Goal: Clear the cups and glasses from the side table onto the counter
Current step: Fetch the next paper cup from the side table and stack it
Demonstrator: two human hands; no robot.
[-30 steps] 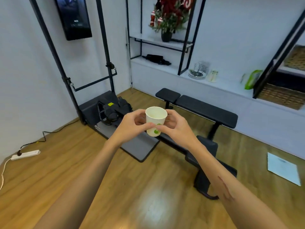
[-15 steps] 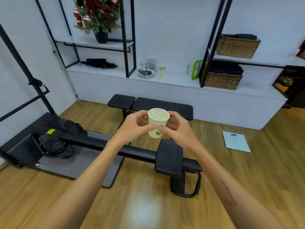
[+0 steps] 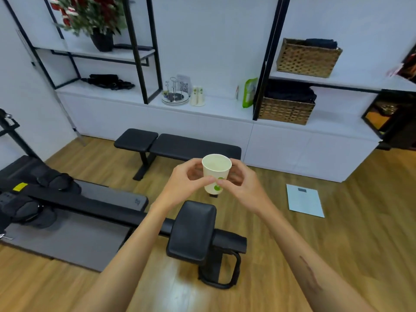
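Both forearms stretched forward and converging at chest height, wrists bent inward. Left hand [image 3: 183,181] and right hand [image 3: 244,184] curled around a white paper cup [image 3: 216,174] with a green mark, thumbs meeting on its near side, fingers wrapped behind. Cup upright, held in the air over the wooden floor [image 3: 349,233], above a black padded bench [image 3: 177,144], well short of the white counter [image 3: 216,106].

A home gym: weight bench [image 3: 177,146], rowing machine [image 3: 94,206], floor scale [image 3: 305,200], wicker baskets [image 3: 307,57].
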